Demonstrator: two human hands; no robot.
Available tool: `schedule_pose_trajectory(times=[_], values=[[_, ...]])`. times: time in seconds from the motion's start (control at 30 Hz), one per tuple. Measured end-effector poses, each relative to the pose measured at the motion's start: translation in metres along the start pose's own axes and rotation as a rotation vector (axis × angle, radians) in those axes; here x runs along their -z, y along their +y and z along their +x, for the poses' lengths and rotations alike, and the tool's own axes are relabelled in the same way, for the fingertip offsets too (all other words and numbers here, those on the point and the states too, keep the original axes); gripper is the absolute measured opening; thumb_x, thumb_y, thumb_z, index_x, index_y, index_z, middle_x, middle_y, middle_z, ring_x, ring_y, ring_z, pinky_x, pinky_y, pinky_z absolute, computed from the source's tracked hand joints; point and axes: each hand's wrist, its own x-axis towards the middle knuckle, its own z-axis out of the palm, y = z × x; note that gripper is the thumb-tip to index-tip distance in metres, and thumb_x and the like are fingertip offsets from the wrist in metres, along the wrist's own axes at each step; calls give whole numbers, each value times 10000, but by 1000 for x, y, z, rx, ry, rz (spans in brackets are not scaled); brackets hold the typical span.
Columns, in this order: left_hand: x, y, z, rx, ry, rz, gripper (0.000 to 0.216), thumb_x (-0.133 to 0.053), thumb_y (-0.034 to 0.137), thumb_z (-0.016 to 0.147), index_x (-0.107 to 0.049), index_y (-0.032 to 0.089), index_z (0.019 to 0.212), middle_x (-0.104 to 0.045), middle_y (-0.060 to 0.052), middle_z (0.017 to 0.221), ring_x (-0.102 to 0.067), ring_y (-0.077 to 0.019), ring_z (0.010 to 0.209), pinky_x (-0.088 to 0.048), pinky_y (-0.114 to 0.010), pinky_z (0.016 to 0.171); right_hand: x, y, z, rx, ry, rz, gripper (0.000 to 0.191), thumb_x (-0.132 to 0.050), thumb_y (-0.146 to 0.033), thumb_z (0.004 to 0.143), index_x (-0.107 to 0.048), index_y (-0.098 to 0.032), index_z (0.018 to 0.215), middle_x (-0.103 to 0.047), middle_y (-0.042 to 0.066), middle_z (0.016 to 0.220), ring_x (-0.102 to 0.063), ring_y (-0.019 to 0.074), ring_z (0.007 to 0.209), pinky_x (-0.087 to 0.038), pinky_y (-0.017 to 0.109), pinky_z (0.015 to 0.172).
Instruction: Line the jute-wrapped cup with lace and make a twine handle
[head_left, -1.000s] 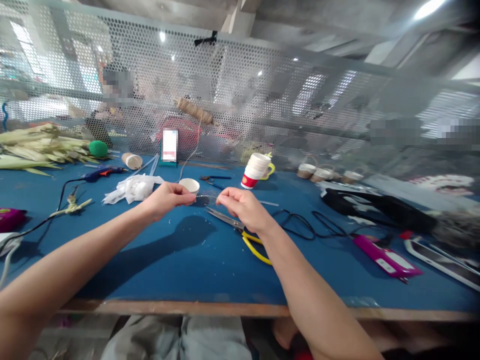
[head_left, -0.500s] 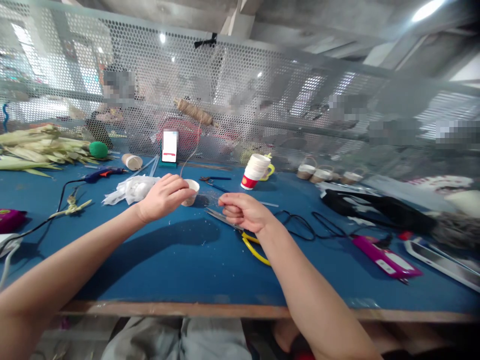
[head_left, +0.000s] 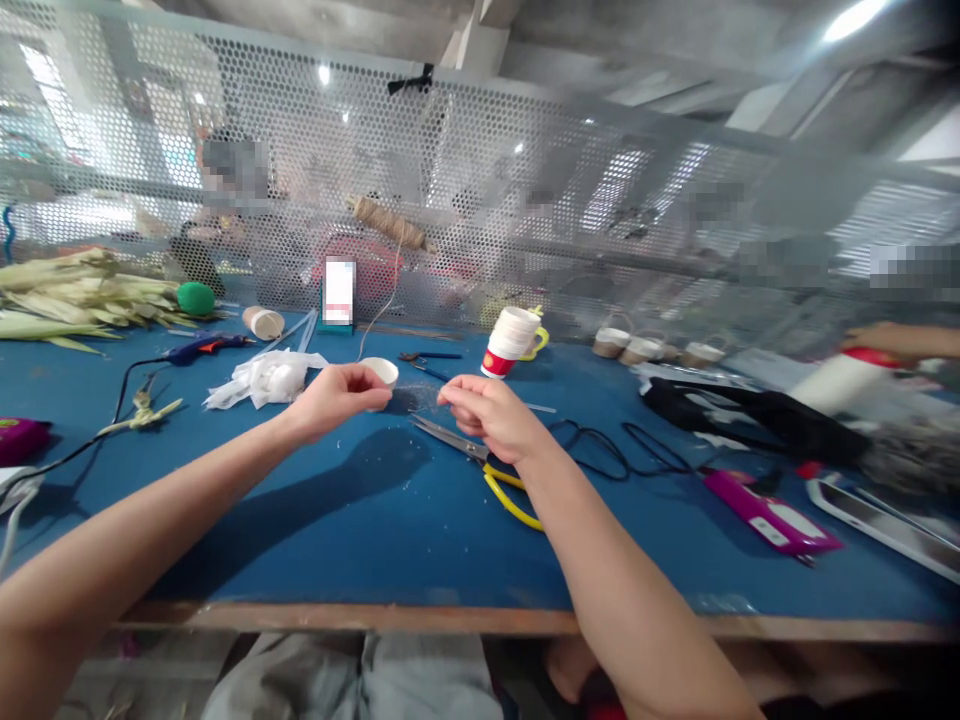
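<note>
My left hand (head_left: 336, 398) is closed in a pinch, its fingertips just in front of a small white paper cup (head_left: 385, 371). They overlap the cup's lower part, and I cannot tell whether they touch it. My right hand (head_left: 486, 412) is closed too, thumb against the curled fingers, to the right of the cup. Whatever either pinch holds is too small or hidden to see. Beneath my right hand lie scissors with yellow handles (head_left: 513, 506), blades toward the cup. A thin cord runs from a twine spool (head_left: 390, 223) down behind the cup.
White crumpled material (head_left: 264, 380) lies left of the cup, near a blue glue gun (head_left: 206, 348). Stacked cups (head_left: 511, 340) and pliers (head_left: 431, 356) stand or lie behind. A purple power bank (head_left: 772, 515) sits right. Another person's hand (head_left: 911, 340) holds a white roll-like object.
My left hand has lowered slightly, and its fingers have drawn together in front of the cup. My right hand has barely moved. Another person's hand with a white object has appeared at far right.
</note>
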Motion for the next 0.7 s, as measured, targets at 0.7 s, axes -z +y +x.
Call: schedule_pose_trajectory(times=[0.7], values=[[2,0,2,230,-195,-134,254,-577,360,710,-546,137,593,-504,2,536,-454,-91,482,-395,-254,498,-2,-1,-3,157,39,-256,132,-579,-258,709,-575,-152,631,-367,-79,411,-253,35,384,-144,205,382]])
